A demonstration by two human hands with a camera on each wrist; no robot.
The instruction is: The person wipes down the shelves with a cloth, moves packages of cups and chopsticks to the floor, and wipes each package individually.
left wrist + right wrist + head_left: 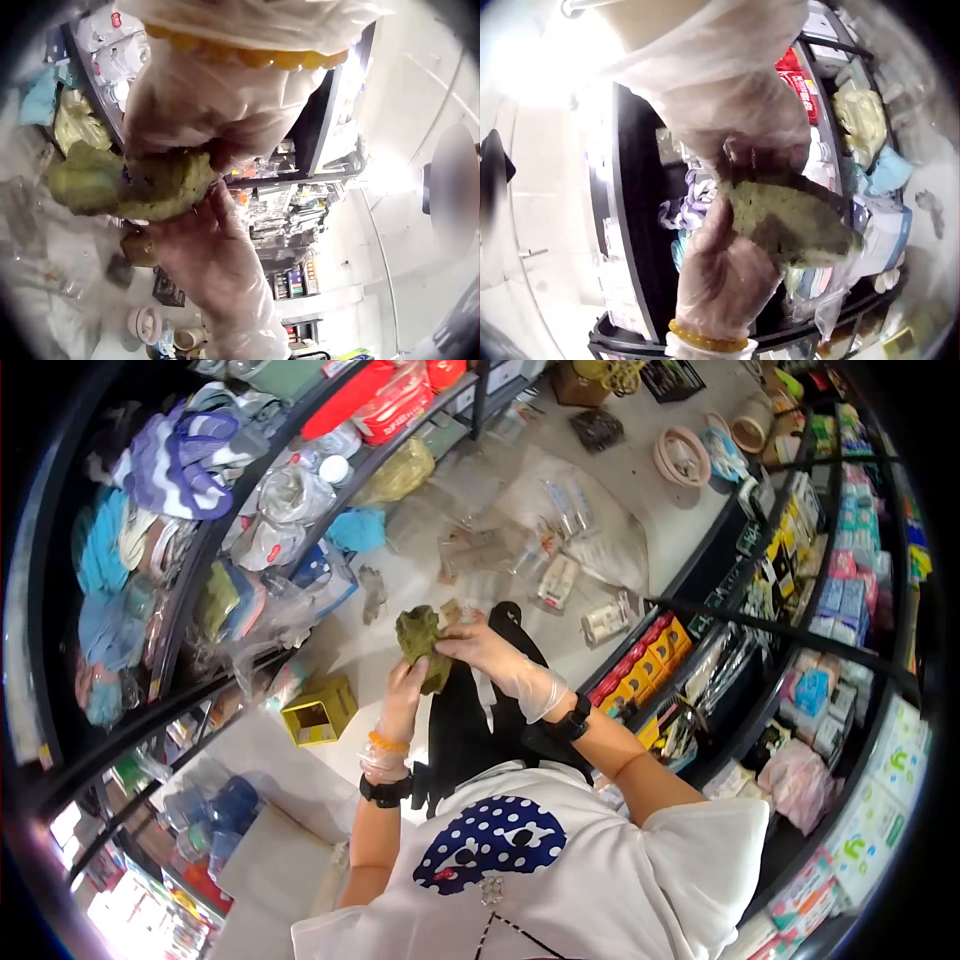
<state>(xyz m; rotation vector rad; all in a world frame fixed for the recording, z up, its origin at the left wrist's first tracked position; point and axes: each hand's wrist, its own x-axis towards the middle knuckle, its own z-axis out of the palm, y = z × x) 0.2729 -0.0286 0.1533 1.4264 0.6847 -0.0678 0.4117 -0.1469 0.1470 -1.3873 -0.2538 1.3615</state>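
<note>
Mottled-green, crumpled, soft-looking sheet (418, 632) is pinched by the clear-plastic-gloved left hand (402, 695) at its six o'clock and right hand (486, 652) at three; uneven pulling could tear it.

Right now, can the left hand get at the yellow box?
Likely yes: nothing visible blocks the yellow box, but the left hand grips the green item, so it'd need freeing first.

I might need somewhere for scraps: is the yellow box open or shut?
Open: the head view shows the inside of the yellow box through its uncovered end.
</note>
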